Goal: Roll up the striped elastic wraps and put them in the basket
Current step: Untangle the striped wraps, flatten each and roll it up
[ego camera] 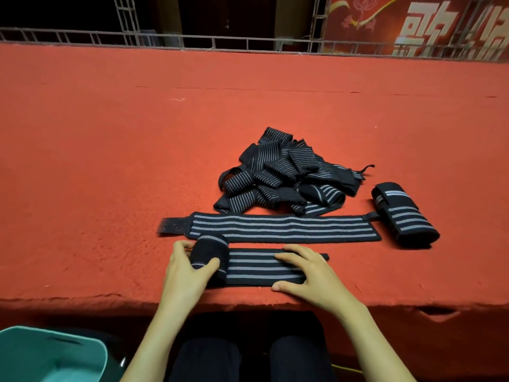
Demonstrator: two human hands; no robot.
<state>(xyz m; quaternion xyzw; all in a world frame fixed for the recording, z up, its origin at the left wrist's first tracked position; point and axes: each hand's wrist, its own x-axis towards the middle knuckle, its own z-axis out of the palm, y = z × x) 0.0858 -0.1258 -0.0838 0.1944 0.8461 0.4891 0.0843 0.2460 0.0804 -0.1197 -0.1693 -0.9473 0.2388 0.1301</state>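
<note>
**Fingers [182,245] curled on a half-made roll that looks ready to spring open**

From where I stand, the left hand [187,271] has fingers and thumb wrapped round the rolled end of the striped wrap [256,267]. That wrap lies near the front edge of the red-covered table [96,161]. The right hand [311,277] lies flat on the wrap's unrolled tail, fingers straight, pressing it down.

The stuff is elastic, so the main worry is slack. If the left grip eases, I'd expect the coil to loosen and fatten. If the right hand lets the tail drift sideways, the roll will likely wind crooked and cone out at one end.

The roll's far side touches or overlaps the second wrap [283,227], laid out flat just behind; I cannot tell which. That one has a dark tab at its left end, and it could snag and get dragged along.

The front edge is close, and a fumbled roll could drop into the lap. The basket [55,333] sits low on the left, below the table and well apart, so a roll carried there unfastened might unwind. The loose pile [283,175] and the finished roll [405,216] lie out of harm's way.
</note>
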